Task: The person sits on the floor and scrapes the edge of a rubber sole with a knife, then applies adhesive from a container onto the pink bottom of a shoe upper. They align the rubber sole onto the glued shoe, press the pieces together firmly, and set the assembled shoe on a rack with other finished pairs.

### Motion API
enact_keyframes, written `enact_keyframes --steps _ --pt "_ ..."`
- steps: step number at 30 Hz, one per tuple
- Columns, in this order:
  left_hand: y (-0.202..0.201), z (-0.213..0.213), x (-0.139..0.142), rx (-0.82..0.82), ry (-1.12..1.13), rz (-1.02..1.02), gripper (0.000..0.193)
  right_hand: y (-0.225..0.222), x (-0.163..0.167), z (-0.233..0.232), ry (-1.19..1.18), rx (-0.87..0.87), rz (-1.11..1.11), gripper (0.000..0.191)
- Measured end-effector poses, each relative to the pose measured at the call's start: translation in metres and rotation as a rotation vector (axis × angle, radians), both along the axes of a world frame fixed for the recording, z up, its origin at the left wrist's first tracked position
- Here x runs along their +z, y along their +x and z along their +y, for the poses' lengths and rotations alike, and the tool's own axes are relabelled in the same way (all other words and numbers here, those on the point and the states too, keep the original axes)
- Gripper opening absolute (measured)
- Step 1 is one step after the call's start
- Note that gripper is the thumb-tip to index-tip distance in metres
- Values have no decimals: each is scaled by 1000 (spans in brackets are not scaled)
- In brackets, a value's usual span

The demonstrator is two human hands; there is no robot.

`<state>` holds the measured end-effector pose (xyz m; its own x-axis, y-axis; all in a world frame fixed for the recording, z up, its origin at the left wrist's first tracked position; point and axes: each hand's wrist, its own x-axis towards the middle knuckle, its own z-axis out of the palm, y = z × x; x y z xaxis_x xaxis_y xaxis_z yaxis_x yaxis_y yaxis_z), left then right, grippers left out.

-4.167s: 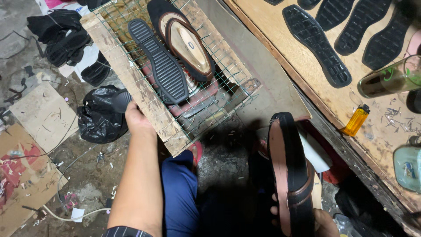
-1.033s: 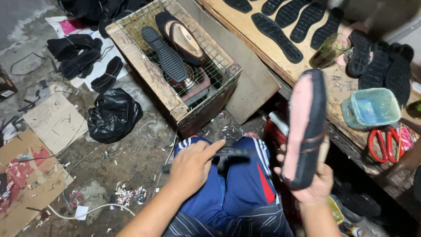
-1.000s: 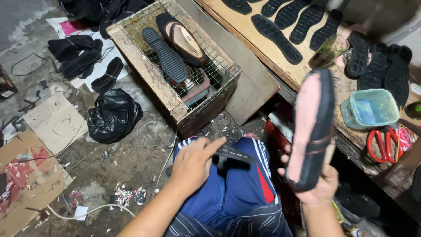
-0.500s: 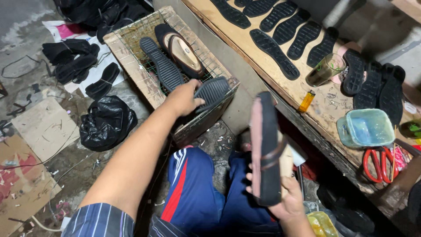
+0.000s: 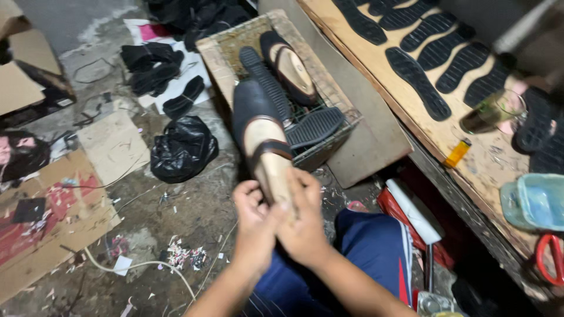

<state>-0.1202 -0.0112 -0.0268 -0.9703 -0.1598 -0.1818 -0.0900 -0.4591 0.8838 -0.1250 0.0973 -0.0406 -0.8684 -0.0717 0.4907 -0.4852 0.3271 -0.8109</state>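
Gripping the heel end of a sandal [image 5: 262,138] between them, both hands met at the lower centre of the frame, the left hand [image 5: 254,226] curled around the near side and the right hand [image 5: 304,226] closed over the other, its fingers [image 5: 294,188] pressed flat on the tan insole, likely to steady it. The sandal pointed away from the person toward the upper middle, its dark toe cap and dark strap facing up, held in the air above the knees so that the upper could be looked over. Just behind its toe stood a wire crate [image 5: 329,97] edged with wood, and inside lay another sandal [image 5: 289,67] and two ribbed black soles [image 5: 265,79], one of them [image 5: 314,126] resting at the near corner within easy reach. Along the upper right ran a wooden bench [image 5: 435,135] with more black soles [image 5: 417,82] laid out in rows, a glass [image 5: 490,111], a yellow lighter [image 5: 456,154] and a pale blue tub [image 5: 536,201]. On the floor to the left sat a black plastic bag [image 5: 183,148] among cardboard scraps [image 5: 56,232]
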Motion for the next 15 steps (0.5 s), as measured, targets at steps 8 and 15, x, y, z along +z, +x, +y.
enact_keyframes --steps 8,15 --pt "-23 -117 -20 228 -111 -88 71 -27 9 -32 303 551 -189 71" --pt "-77 -199 -77 66 -368 -309 82 -45 -31 -35 977 576 -224 61"
